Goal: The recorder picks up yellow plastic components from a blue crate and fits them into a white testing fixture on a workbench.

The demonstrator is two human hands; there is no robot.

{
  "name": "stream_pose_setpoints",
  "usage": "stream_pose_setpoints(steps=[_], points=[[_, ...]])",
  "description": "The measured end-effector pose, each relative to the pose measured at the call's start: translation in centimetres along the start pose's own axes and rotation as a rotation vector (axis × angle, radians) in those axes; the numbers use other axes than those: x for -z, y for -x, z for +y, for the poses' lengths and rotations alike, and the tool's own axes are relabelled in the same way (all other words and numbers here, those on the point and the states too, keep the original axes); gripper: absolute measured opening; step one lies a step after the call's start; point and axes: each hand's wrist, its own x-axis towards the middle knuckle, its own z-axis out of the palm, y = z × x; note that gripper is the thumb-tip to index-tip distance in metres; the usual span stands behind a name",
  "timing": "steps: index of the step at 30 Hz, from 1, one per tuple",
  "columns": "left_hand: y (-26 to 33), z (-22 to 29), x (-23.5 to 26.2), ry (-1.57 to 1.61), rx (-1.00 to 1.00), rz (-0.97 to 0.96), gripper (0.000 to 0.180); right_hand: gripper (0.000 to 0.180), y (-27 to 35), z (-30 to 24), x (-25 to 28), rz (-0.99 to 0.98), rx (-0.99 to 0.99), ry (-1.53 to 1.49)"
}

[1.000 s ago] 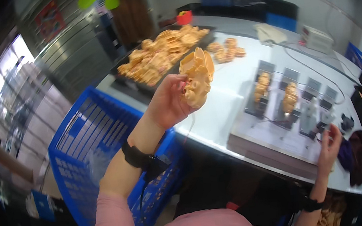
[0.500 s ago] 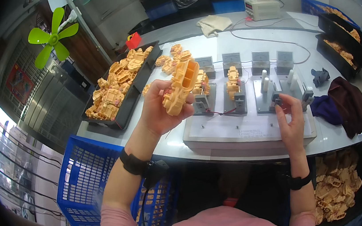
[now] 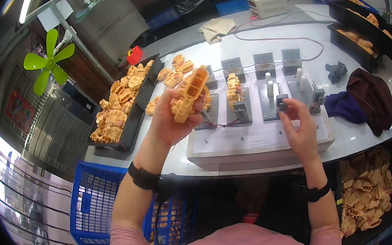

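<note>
My left hand [image 3: 162,121] is wrapped round a yellow-orange moulded plastic part [image 3: 195,85], raised over the left of a white test stand [image 3: 257,150]; whether the hand holds more than one part cannot be told. At the stand's third station, the thumb and fingers of my right hand [image 3: 302,132] pinch a small dark grey block [image 3: 281,100] on the front of the metal plate. Two white pegs [image 3: 269,85] rise behind that block, with no part on them. A similar plastic part [image 3: 233,91] sits in the second station. Behind my left hand the first station is mostly hidden.
Square meters [image 3: 264,64] line the stand's back. A black tray [image 3: 150,81] heaped with parts lies left, loose parts [image 3: 178,69] beside it. Dark cloth [image 3: 370,105] and more black trays [image 3: 358,38] are right. A blue crate [image 3: 94,202] stands below left, a parts bin [image 3: 365,190] below right.
The view has shifted, so the table things sit further left. My left hand has turned the plastic part slightly. My right hand stays at the third station's block.
</note>
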Motion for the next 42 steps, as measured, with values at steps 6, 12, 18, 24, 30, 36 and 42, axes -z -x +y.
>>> stream_pose_setpoints(steps=[6, 12, 18, 24, 30, 36, 42], points=[[-2.6, 0.6, -4.0, -0.459, -0.116, 0.109, 0.070, 0.021, 0.0, 0.1, 1.0, -0.075, -0.002, -0.124], [-10.2, -1.6, -8.0, -1.154, -0.098, 0.097, 0.079, 0.023, 0.0, 0.3, 1.1, -0.098, -0.007, -0.130], [-14.3, -5.3, -9.6, -1.729, -0.011, 0.113, 0.089, 0.024, -0.1, 0.0, 1.2, -0.099, -0.010, -0.122], [-14.9, -6.0, -8.2, -1.870, -0.013, 0.072, 0.083, 0.024, 0.0, 0.1, 1.1, -0.102, -0.001, -0.101], [-15.2, -7.8, -8.3, -1.818, 0.134, 0.055, 0.072, 0.022, 0.3, 0.4, 0.9, -0.121, 0.011, -0.056], [-9.0, -4.0, -8.7, -2.044, -0.193, 0.117, 0.076, 0.028, 0.4, 1.3, 0.1, 0.086, -0.018, 0.022], [9.0, 2.0, -1.3, -1.747, -0.533, 0.310, 0.063, 0.026, 0.8, 2.3, 0.4, 0.099, -0.033, -0.023]])
